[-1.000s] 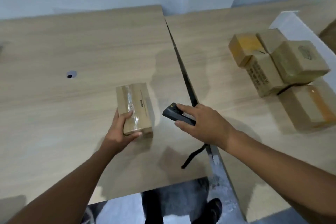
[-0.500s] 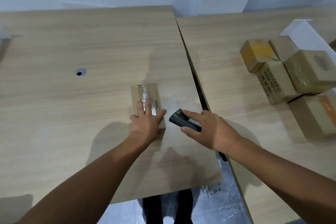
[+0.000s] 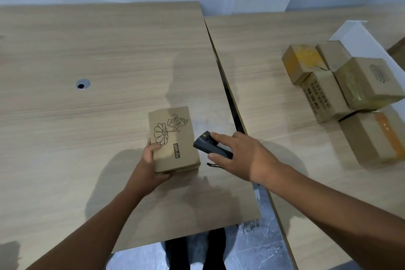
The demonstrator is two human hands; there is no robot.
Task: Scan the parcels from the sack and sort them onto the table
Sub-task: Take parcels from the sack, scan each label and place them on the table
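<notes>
At the near edge of the left table (image 3: pixel 87 127), the task looks to be partway through, with one parcel in hand and not yet sorted. The left hand (image 3: pixel 151 166) grips the brown parcel (image 3: pixel 174 140) at its near left corner, thumb on the top face and fingers curled under the near edge. Whether the box lies flat on the wood or is tipped up a little is hard to tell from this angle. Its upper face shows a line drawing of a flower and a POP MART mark but no barcode label, so it probably needs turning before it can be read. Just beside the parcel's right edge, the right hand (image 3: pixel 243 158) holds the dark scanner (image 3: pixel 210 144): forefinger laid straight along the top, thumb against the near side, the other fingers wrapped round the body, nose aimed toward the box. A thin cord hangs below it. Further out, across the gap between the tables, a pile of taped parcels (image 3: pixel 341 85) sits on the right table (image 3: pixel 274 72), well apart from the hands; these appear already sorted. The sack is out of view, so how many parcels remain cannot be judged.
</notes>
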